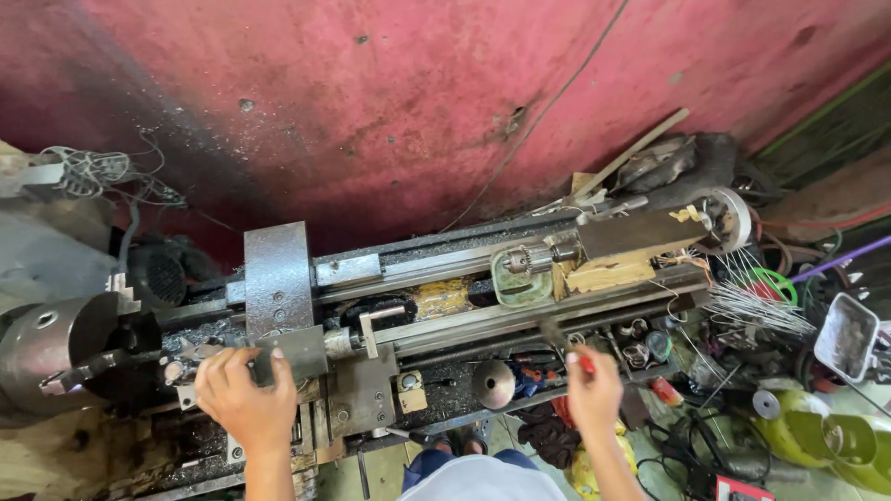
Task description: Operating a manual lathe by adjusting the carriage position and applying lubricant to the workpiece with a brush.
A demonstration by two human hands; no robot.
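Note:
A metal lathe (445,269) lies across the view under a red wall. My left hand (243,394) rests on the tool post block (295,351) of the carriage, fingers curled over it, close to the chuck (51,348) at the left. My right hand (594,390) grips a tool with a red handle and a dark blurred shaft (555,332), held over the front of the lathe bed. The tailstock (640,237) with a drill chuck (522,260) sits at the right end of the bed.
A round handwheel knob (493,383) sticks out between my hands. Loose wires, rods and small parts (752,301) pile up at the right, with a metal tray (846,336) and green gas cylinders (831,441). Tangled wire (93,172) lies at the left.

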